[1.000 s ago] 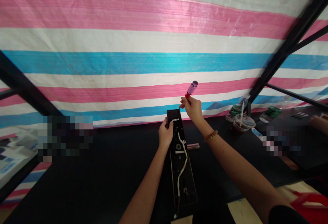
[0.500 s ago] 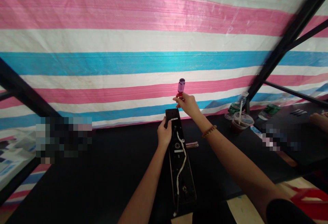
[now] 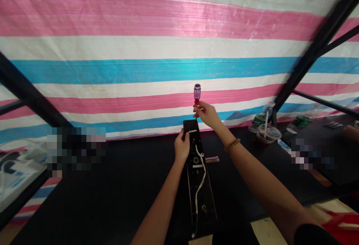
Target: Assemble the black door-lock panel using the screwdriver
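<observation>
A long black panel-like housing (image 3: 199,185) lies lengthwise in front of me, with a white cable (image 3: 202,181) running along its face. My left hand (image 3: 182,146) grips its far left edge, thumb on top. Above the far end, my right hand (image 3: 206,113) pinches the shaft of a screwdriver (image 3: 197,93), whose clear purple handle points upward. The screwdriver's tip is down by the far right corner of the housing; whether it touches a screw is too small to tell.
Beside the housing lies a small pinkish packet (image 3: 212,159) on the black table (image 3: 117,192). A cup with a straw (image 3: 267,133) and a plastic bottle (image 3: 259,120) stand right. Another person's hand (image 3: 351,132) shows at the right edge. Striped sheeting hangs behind.
The whole view has shifted slightly, moving things a little to the right. The screwdriver now stands more upright in my right hand; my left hand keeps its hold.
</observation>
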`<state>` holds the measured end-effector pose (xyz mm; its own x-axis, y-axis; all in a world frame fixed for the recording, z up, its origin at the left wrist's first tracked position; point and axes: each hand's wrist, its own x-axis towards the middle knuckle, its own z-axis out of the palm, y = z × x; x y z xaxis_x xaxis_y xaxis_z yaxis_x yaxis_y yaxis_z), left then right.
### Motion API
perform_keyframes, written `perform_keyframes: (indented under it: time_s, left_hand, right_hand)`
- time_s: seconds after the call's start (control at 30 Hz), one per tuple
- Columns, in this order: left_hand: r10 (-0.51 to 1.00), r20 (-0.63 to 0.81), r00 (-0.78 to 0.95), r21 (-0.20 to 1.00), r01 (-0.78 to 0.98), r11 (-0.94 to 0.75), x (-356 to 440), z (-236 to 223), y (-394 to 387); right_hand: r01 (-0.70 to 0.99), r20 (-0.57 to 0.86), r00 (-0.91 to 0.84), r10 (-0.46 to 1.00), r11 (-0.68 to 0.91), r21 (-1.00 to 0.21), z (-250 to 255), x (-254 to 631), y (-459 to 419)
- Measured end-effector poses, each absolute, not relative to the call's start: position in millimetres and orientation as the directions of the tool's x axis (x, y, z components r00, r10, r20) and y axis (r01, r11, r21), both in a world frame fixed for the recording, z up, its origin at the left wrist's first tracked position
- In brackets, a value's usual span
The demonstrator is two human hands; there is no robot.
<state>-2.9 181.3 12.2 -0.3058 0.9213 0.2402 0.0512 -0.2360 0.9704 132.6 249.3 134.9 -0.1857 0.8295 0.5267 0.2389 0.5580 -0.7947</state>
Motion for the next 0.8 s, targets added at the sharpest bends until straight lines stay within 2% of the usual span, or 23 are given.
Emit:
perform_keyframes:
  time_s: [0.1, 0.2, 0.4, 0.63, 0.8]
  left_hand:
    - [0.919, 0.253, -0.302, 0.967, 0.064, -0.245, -1.5, 13.7, 177.8]
    - [0.917, 0.253, -0.308, 0.967, 0.079, -0.240, -1.0, 13.9, 175.6]
    - [0.918, 0.245, -0.313, 0.970, 0.085, -0.230, -1.4, 10.9, 176.4]
    - [0.925, 0.259, -0.277, 0.966, 0.081, -0.246, -1.7, 13.8, 174.3]
    - [0.925, 0.263, -0.273, 0.965, 0.088, -0.248, -1.8, 14.7, 173.7]
  right_hand:
    - [0.228, 0.514, -0.128, 0.848, 0.529, -0.817, 134.7, 132.8, 248.0]
    - [0.287, 0.530, -0.019, 0.848, 0.513, -0.809, 134.2, 134.0, 248.5]
    - [0.215, 0.518, -0.102, 0.849, 0.527, -0.822, 131.5, 137.8, 247.2]
    - [0.253, 0.504, 0.018, 0.863, 0.484, -0.838, 133.9, 131.2, 247.1]
    - [0.199, 0.490, -0.060, 0.870, 0.491, -0.848, 126.4, 133.9, 248.1]
